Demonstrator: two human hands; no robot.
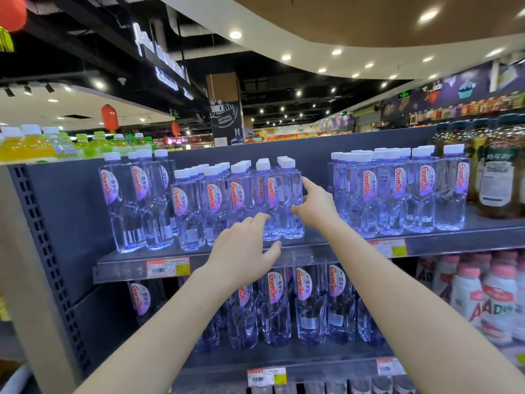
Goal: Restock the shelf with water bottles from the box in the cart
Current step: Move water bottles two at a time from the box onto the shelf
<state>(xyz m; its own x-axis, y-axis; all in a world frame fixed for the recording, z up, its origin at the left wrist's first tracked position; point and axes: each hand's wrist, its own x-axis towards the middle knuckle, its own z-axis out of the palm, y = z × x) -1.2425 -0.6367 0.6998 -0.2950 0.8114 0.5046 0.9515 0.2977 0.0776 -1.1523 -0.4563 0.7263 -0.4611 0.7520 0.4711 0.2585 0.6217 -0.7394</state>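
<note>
Clear water bottles with white caps and pink-red labels stand in three groups on the grey shelf: a left group, a middle group and a right group. My right hand touches the right side of the middle group's rightmost front bottle, with index finger stretched up and thumb lower on it. My left hand is spread in front of the neighbouring bottle, fingertips at its lower part, holding nothing. The box and the cart are out of view.
More water bottles fill the shelf below. Dark drink bottles stand at the right end, white pink-capped bottles at the lower right, yellow and green drinks on top at the left. A gap separates the middle and right groups.
</note>
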